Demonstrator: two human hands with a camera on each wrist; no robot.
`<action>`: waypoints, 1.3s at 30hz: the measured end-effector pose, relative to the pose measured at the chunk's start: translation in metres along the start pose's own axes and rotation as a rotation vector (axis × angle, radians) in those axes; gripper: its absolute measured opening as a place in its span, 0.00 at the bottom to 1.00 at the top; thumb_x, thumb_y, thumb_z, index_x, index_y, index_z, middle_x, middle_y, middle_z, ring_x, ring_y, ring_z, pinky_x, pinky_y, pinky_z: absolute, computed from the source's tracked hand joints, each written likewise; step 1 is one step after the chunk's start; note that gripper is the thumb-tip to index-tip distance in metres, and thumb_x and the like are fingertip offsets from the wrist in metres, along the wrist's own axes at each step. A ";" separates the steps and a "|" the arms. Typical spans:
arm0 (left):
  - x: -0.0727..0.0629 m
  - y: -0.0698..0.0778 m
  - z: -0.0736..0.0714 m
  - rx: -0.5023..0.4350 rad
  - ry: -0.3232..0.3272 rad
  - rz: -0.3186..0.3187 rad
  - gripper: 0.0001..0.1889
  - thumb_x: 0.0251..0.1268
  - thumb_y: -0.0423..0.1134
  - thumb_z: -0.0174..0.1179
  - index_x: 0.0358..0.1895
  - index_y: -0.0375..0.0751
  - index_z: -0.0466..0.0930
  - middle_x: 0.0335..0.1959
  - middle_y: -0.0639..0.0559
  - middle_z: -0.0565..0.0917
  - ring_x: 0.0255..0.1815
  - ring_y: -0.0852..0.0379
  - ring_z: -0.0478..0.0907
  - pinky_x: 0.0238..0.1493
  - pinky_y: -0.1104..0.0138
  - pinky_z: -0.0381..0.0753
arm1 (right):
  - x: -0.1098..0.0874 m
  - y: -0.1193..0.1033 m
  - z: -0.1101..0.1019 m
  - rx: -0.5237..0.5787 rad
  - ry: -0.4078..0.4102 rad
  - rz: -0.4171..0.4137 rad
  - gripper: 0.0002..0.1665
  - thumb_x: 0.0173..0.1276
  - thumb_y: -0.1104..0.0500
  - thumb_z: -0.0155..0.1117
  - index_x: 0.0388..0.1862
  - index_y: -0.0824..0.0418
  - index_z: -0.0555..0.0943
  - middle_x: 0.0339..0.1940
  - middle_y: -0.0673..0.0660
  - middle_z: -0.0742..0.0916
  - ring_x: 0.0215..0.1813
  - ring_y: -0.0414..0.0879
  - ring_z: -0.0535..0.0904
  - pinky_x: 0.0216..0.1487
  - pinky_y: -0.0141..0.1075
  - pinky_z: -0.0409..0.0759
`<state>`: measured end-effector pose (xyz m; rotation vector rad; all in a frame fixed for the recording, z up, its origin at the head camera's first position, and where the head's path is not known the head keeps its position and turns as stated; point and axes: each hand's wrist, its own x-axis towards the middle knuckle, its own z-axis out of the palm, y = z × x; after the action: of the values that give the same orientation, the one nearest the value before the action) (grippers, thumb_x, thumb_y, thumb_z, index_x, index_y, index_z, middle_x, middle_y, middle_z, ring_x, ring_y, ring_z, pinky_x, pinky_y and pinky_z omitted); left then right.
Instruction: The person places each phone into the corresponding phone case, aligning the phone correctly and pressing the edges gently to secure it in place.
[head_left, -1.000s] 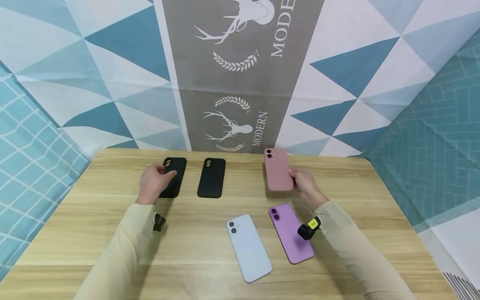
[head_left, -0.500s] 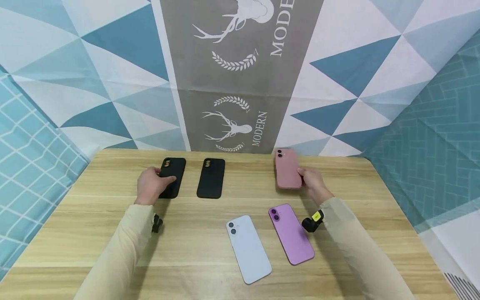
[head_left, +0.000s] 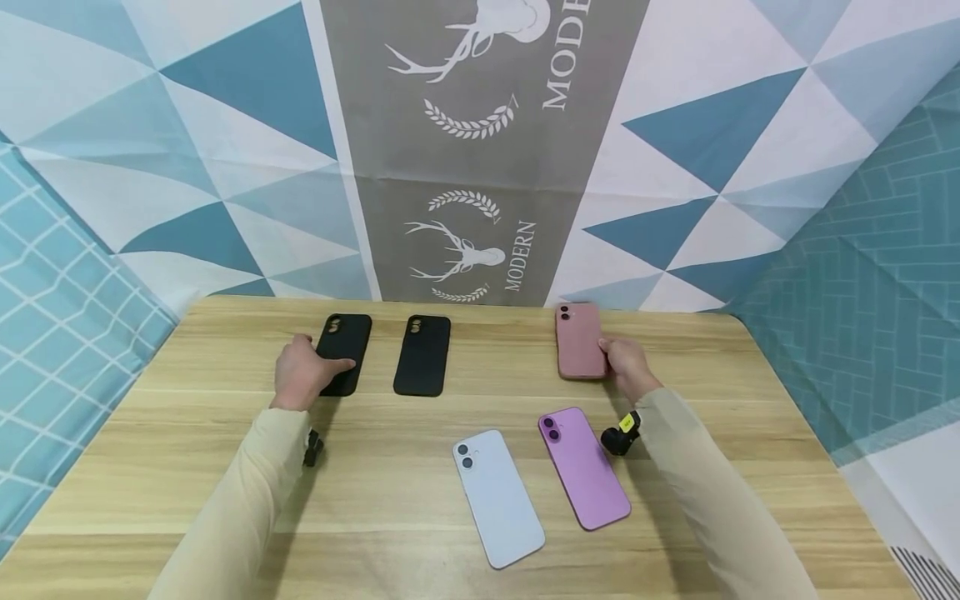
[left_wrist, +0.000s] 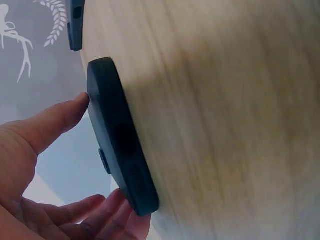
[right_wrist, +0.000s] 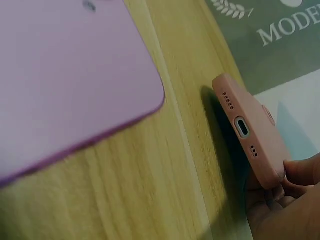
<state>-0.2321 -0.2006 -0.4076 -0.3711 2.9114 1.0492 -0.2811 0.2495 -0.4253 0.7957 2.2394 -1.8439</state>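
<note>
My left hand (head_left: 300,371) grips a black phone case (head_left: 347,346) at the back left of the table. In the left wrist view, the thumb touches the black case (left_wrist: 112,120) on its back and the other fingers are at its far edge. My right hand (head_left: 628,367) pinches a pink phone case (head_left: 581,342) by its lower right edge. Up close, that pink case (right_wrist: 250,130) shows a charging port through its end cutout, with a dark shadow beside it. Whether it touches the table I cannot tell.
A second black phone case (head_left: 422,357) lies right of the first. Nearer me, a white phone (head_left: 498,500) and a purple phone (head_left: 585,468) lie camera side up on the wooden table (head_left: 360,533). Patterned cloth (head_left: 465,167) hangs behind the table's back edge.
My right hand has moved the pink phone case to the right, then lowered it slightly. The left hand has stayed on the black phone case, its thumb shifting a little.
</note>
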 end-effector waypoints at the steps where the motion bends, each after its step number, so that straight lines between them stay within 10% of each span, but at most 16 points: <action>1: 0.000 -0.001 0.000 0.001 -0.001 -0.005 0.43 0.56 0.46 0.63 0.65 0.19 0.53 0.57 0.21 0.66 0.56 0.27 0.67 0.56 0.42 0.72 | 0.002 0.000 0.000 -0.007 0.006 0.003 0.25 0.73 0.62 0.44 0.66 0.71 0.65 0.69 0.65 0.69 0.68 0.52 0.64 0.71 0.41 0.64; 13: 0.006 -0.004 0.001 0.016 -0.015 -0.022 0.45 0.55 0.47 0.64 0.65 0.17 0.53 0.59 0.21 0.65 0.58 0.27 0.65 0.58 0.43 0.70 | 0.008 -0.001 0.002 -0.145 0.052 -0.026 0.23 0.73 0.60 0.47 0.63 0.69 0.70 0.64 0.65 0.74 0.58 0.48 0.72 0.56 0.35 0.76; 22: 0.010 -0.006 0.000 0.029 -0.039 -0.053 0.45 0.54 0.48 0.65 0.66 0.19 0.54 0.60 0.21 0.64 0.59 0.27 0.63 0.60 0.43 0.68 | 0.004 -0.005 0.001 -0.577 0.139 -0.257 0.22 0.71 0.58 0.50 0.54 0.72 0.77 0.56 0.69 0.79 0.58 0.58 0.76 0.53 0.44 0.80; 30: 0.012 -0.009 -0.006 -0.027 -0.090 -0.086 0.36 0.60 0.45 0.60 0.63 0.19 0.61 0.59 0.23 0.66 0.57 0.30 0.67 0.55 0.46 0.74 | -0.005 -0.008 0.010 -0.661 0.133 -0.268 0.20 0.68 0.56 0.55 0.42 0.74 0.81 0.36 0.65 0.84 0.32 0.48 0.74 0.28 0.30 0.73; 39: 0.012 -0.013 -0.013 -0.061 -0.102 -0.111 0.32 0.64 0.43 0.56 0.62 0.20 0.63 0.60 0.24 0.66 0.58 0.31 0.67 0.55 0.47 0.74 | -0.002 -0.009 0.008 -0.726 0.144 -0.283 0.14 0.64 0.63 0.51 0.27 0.71 0.79 0.25 0.62 0.81 0.27 0.48 0.73 0.22 0.31 0.71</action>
<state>-0.2396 -0.2212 -0.4073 -0.4611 2.7406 1.1084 -0.2851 0.2400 -0.4183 0.4982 2.9275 -0.9074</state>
